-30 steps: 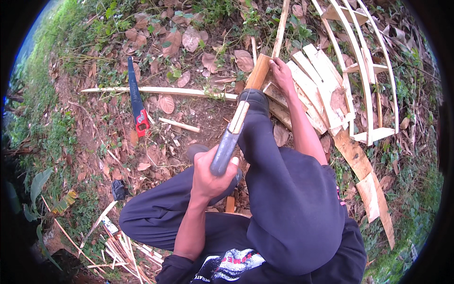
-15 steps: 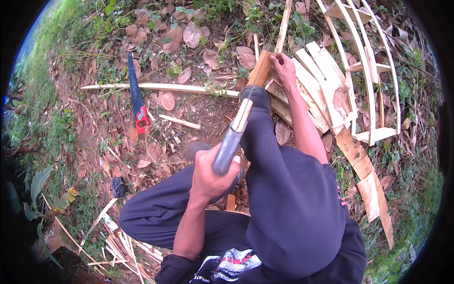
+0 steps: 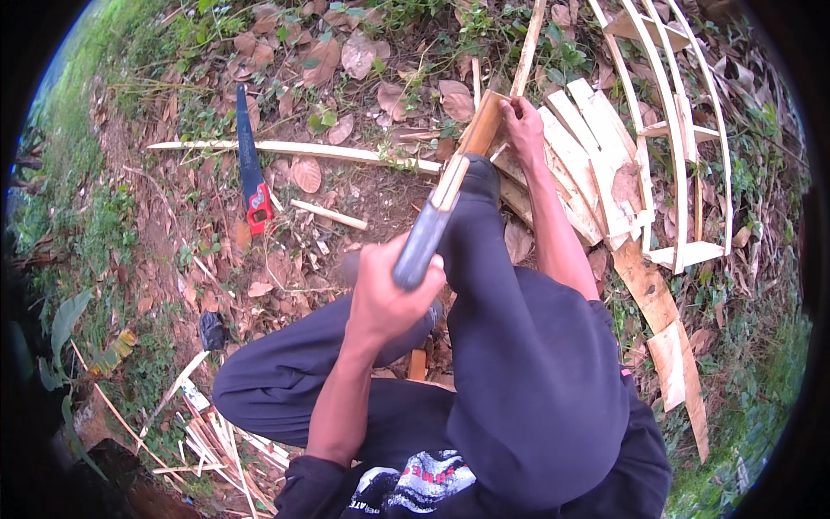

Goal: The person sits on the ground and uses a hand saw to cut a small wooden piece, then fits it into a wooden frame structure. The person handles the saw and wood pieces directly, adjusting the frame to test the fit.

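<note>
My left hand (image 3: 389, 294) is closed round the grey grip of a long knife (image 3: 425, 242). Pale wood shows at the front of its handle, and the thin blade is almost edge-on and hard to make out. Just beyond the handle, a brown wooden piece (image 3: 486, 121) slants up by my dark shoe (image 3: 478, 180). Closed at that piece's far end, my right hand (image 3: 524, 125) pinches its edge between thumb and fingers. The knife's front end lies against or just over the near part of the wood; I cannot tell which.
A red-handled saw (image 3: 251, 164) lies at left across a long pale strip (image 3: 337, 152). Right of my right hand are stacked boards (image 3: 588, 138) and a curved wooden frame (image 3: 673, 130). Thin offcuts (image 3: 220, 450) are heaped at lower left, on leafy ground.
My left hand and the knife have moved a little forward, away from me, along the brown wood. My right hand keeps its hold on the far end. The view has shifted slightly.
</note>
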The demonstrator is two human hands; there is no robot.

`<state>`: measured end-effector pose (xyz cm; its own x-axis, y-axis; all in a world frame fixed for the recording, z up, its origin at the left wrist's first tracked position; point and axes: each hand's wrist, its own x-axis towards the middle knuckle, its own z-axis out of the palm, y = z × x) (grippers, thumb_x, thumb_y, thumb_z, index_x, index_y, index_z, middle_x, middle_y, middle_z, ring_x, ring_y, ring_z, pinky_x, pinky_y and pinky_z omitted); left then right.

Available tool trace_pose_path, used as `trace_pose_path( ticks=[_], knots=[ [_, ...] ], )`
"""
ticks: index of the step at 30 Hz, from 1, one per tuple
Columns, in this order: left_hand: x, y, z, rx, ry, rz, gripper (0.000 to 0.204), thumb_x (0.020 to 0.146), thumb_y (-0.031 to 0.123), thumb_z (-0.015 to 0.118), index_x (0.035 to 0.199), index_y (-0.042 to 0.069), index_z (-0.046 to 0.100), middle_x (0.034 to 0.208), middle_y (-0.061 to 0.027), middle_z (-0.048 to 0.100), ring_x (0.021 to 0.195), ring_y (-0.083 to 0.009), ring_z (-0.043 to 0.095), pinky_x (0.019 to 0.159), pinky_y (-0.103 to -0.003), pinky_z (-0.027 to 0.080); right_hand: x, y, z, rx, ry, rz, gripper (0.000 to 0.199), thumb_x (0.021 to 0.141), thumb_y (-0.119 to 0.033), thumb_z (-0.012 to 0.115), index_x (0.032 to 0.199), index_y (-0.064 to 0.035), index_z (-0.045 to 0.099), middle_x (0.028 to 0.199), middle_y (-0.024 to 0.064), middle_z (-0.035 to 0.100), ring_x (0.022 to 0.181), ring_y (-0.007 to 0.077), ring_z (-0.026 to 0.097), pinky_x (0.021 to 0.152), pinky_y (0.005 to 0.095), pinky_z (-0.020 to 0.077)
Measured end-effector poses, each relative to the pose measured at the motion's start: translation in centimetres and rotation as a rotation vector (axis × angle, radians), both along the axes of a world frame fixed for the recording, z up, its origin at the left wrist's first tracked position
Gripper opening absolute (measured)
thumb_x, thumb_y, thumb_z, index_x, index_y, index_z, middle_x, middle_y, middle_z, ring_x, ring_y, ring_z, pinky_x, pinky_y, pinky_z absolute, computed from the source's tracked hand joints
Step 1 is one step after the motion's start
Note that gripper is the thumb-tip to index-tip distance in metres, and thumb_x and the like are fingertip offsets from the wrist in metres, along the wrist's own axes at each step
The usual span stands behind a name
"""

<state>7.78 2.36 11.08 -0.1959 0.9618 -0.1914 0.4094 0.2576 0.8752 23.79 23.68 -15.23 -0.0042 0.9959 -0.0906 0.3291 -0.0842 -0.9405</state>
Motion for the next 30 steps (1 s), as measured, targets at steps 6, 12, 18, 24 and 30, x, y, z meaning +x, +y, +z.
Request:
trace_pose_path(
  ticks=[6,12,18,24,30],
  knots=[
    [-0.7,-2.3,-0.7,-0.053,-0.083,-0.046,0.013,0.077,0.006,0.065,0.082,-0.005,0.059,0.055,-0.0042,0.051,0.047,-0.0101,0.048,0.05,-0.028,0.042,-0.1,0.0,-0.6,0.002,0.02,0.004,0.031,0.091,-0.027,0.065,0.1,0.0025,0.065,0.08,0.0099,0.068,0.07,0.0163,0.06,0.067,0.031,0.0483],
    [-0.8,-1.8,-0.4,0.027,-0.094,-0.05,0.015,0.075,0.006,0.064,0.083,-0.005,0.06,0.054,-0.0033,0.048,0.045,-0.0116,0.047,0.049,-0.03,0.04,0.1,-0.2,-0.1,-0.041,0.058,0.026,0.032,0.091,-0.028,0.064,0.102,0.0022,0.066,0.079,0.0077,0.067,0.069,0.0132,0.059,0.066,0.0294,0.0477],
    [-0.7,-1.5,-1.0,-0.023,-0.089,-0.039,0.012,0.075,0.006,0.063,0.082,-0.004,0.059,0.055,-0.0044,0.051,0.046,-0.0115,0.049,0.049,-0.03,0.04,0.0,-0.2,-0.1,-0.024,0.056,0.039,0.034,0.092,-0.029,0.063,0.104,0.0027,0.066,0.08,0.0093,0.068,0.069,0.0145,0.06,0.066,0.0304,0.0485],
    [-0.1,-1.1,-1.3,-0.038,-0.151,-0.007,0.012,0.075,0.006,0.063,0.078,-0.004,0.057,0.055,-0.0043,0.05,0.048,-0.0104,0.049,0.049,-0.03,0.04,0.0,0.0,-0.7,0.017,-0.012,0.033,0.033,0.091,-0.028,0.063,0.105,0.0025,0.066,0.083,0.0127,0.069,0.071,0.0188,0.062,0.068,0.0323,0.0498],
    [-0.3,-1.6,-1.3,-0.015,-0.098,-0.025,0.013,0.076,0.007,0.063,0.074,-0.002,0.053,0.053,-0.0047,0.045,0.046,-0.011,0.045,0.048,-0.03,0.037,0.0,-0.2,-0.1,-0.002,0.005,0.029,0.031,0.091,-0.026,0.062,0.104,0.0023,0.066,0.083,0.0131,0.069,0.071,0.0193,0.063,0.068,0.0322,0.0498]
  ],
)
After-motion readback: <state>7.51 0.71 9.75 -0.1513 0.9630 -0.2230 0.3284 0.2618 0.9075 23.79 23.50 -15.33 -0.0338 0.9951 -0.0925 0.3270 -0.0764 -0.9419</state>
